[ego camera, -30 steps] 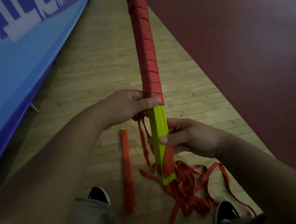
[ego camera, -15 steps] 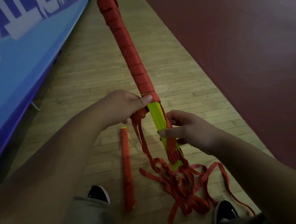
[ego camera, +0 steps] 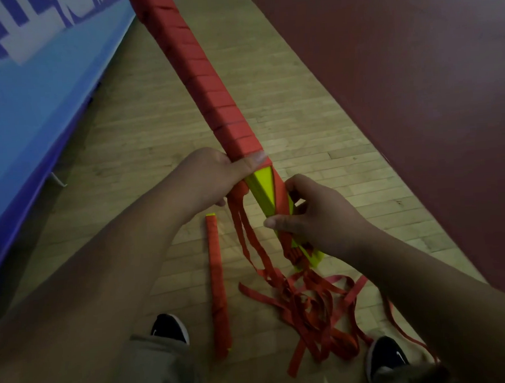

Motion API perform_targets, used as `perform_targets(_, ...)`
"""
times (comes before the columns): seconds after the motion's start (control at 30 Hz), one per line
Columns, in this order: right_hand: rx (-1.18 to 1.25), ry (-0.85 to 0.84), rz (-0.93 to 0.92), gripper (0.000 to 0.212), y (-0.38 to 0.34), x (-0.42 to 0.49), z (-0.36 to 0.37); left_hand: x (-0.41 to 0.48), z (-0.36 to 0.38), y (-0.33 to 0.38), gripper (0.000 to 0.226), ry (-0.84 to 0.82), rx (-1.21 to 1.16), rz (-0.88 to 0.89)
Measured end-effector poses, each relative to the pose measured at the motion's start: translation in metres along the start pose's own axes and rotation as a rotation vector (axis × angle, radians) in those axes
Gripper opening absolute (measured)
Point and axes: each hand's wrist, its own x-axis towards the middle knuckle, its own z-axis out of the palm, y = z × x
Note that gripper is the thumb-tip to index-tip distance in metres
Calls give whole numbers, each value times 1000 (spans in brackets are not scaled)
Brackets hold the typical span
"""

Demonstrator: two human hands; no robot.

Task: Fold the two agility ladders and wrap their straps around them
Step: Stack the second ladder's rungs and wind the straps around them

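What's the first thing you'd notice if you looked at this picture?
A long bundle of yellow ladder rungs wrapped in red strap slants up the middle, gripped by the left hand and the right hand. Below it a tangle of loose red straps spills on the wooden floor. A second, fully wrapped red bundle lies beside it.

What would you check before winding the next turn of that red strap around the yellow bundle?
1. Left hand pins the last wrapped turn of the held ladder bundle: ok.
2. Right hand grips the strap against the bare yellow section: ok.
3. Wrapping finished down to the lower end: not ok, yellow is exposed.
4. Loose strap pile free of tangles: cannot tell.
5. Strap clear of the right shoe: not ok, it lies against it.
6. Second bundle on the floor fully wrapped: ok.
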Motion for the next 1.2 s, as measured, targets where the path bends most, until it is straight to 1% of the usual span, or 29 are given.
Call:
perform_targets(0.1,4,5,6,54,-6,-2,0,1,1,1,52,9,-65,23)
perform_targets(0.2,100,-60,70,51,-10,-3,-4,1,-4,3,42,-14,-211,18)
perform_targets(0.27,216,-170,112,48,-12,-5,-11,3,-8,2,37,-49,-292,32)
perform_targets(0.33,346,-344,110,40,-13,-7,-20,4,-10,3,35,-95,-380,63)
perform_targets(0.4,462,-496,84,37,-12,-7,-27,3,-14,3,43,-140,-449,94)
perform_targets(0.47,621,-611,68,47,-9,-4,-31,2,-20,0,52,-176,-487,135)
perform_targets(0.53,791,-716,71,60,-4,-1,-31,2,-25,-3,50,-211,-507,177)
perform_targets(0.57,853,-764,70,62,-2,0,-31,2,-28,-5,45,-228,-520,193)
perform_targets(0.63,899,-831,45,64,0,-1,-28,2,-31,-9,37,-262,-538,224)
perform_targets(0.73,916,-907,-25,65,2,-2,-22,-1,-31,-10,37,-308,-527,272)
perform_targets(0.83,976,-888,-64,61,3,-2,-18,-3,-34,-8,43,-289,-464,283)
perform_targets(0.9,983,-823,-68,57,2,0,-17,-2,-35,-7,50,-233,-398,260)
perform_targets(1.03,856,-602,-30,48,1,1,-18,-2,-31,-4,44,-120,-238,177)
perform_targets(1.2,766,-474,29,50,0,2,-18,-3,-25,3,58,-91,-124,76)
